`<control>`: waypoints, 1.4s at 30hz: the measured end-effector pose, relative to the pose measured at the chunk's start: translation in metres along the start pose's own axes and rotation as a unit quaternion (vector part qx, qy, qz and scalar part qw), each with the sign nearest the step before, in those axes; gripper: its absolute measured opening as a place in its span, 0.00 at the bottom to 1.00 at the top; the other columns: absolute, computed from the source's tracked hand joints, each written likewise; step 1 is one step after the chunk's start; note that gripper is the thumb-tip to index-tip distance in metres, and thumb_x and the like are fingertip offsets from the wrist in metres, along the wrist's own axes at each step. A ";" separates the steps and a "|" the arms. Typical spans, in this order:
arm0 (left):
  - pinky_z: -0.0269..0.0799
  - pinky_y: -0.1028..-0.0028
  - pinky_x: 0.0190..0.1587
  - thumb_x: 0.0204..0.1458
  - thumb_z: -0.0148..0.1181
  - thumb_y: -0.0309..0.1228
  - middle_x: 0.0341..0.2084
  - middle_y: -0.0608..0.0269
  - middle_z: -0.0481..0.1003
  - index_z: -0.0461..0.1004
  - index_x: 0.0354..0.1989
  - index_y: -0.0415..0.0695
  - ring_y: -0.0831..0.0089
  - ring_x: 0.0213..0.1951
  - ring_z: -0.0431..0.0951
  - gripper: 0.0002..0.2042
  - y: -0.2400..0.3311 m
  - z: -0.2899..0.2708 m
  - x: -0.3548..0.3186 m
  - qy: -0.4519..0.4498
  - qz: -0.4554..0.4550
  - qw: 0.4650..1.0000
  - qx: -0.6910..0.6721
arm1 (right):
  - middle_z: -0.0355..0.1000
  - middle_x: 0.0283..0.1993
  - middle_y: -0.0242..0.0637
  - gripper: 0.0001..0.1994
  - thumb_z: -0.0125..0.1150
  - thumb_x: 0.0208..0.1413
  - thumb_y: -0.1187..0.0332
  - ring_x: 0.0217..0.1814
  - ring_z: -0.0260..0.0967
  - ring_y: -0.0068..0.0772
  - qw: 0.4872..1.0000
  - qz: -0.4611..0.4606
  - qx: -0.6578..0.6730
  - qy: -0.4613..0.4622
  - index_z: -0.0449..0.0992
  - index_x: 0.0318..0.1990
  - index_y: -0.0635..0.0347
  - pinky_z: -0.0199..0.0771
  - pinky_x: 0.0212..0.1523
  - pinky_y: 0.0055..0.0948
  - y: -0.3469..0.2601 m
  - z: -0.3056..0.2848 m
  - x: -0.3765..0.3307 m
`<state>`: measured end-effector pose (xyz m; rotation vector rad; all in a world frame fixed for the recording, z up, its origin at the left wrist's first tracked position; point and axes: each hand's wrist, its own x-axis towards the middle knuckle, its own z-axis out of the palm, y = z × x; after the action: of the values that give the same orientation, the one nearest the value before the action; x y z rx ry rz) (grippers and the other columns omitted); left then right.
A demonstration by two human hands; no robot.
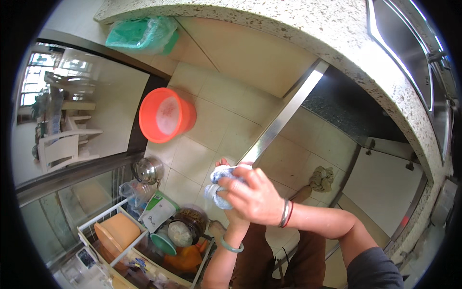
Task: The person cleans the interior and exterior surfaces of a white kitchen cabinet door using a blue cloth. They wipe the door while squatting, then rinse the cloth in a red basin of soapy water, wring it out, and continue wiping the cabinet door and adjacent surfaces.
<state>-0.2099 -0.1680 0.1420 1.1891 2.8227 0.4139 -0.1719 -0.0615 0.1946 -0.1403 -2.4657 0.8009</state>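
A blue and white cloth (216, 196) is bunched up between my two hands, in front of my knees. Curled over its near side are the fingers of my right hand (257, 197), with bands round that wrist. My left hand (223, 163) lies mostly hidden behind the cloth and the right hand; only some fingertips show at the cloth's far edge. A pale green bangle sits on the left wrist. Right beyond the hands is the end of a metal-edged open cabinet door (284, 118). Whether the cloth touches that edge I cannot tell.
An orange-red bucket (187, 115) with foamy water stands on the tiled floor. Behind it is a green lined bin (168, 43). A lidded pot (148, 170) and a loaded wire rack (113, 212) stand at left. A crumpled rag (321, 178) lies right; a speckled counter (337, 29) curves overhead.
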 end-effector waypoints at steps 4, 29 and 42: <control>0.55 0.59 0.65 0.63 0.49 0.26 0.63 0.49 0.64 0.67 0.60 0.38 0.52 0.67 0.59 0.17 -0.022 -0.014 0.009 0.012 -0.044 0.916 -0.399 | 0.72 0.42 0.37 0.13 0.57 0.39 0.73 0.45 0.69 0.41 0.989 0.028 -0.138 0.038 0.73 0.37 0.59 0.67 0.46 0.41 0.070 -0.043 0.017; 0.55 0.65 0.64 0.66 0.40 0.50 0.60 0.64 0.66 0.60 0.64 0.43 0.66 0.65 0.61 0.26 -0.025 -0.044 -0.011 -0.187 -0.428 0.292 -0.835 | 0.72 0.48 0.34 0.15 0.62 0.37 0.71 0.53 0.66 0.45 0.962 0.113 -0.123 -0.217 0.79 0.38 0.58 0.67 0.50 0.43 -0.008 -0.032 0.040; 0.58 0.64 0.61 0.66 0.40 0.51 0.60 0.61 0.68 0.66 0.57 0.46 0.66 0.64 0.63 0.24 -0.020 -0.057 0.025 -0.231 -0.505 0.093 -0.827 | 0.72 0.44 0.42 0.11 0.64 0.49 0.69 0.45 0.66 0.47 0.872 0.132 -0.284 -0.376 0.77 0.40 0.61 0.69 0.49 0.40 0.109 -0.110 0.153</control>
<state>-0.2496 -0.1764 0.1927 -0.9630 0.3771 1.5441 -0.2518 0.1229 0.2776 -0.4616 -3.4323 0.1901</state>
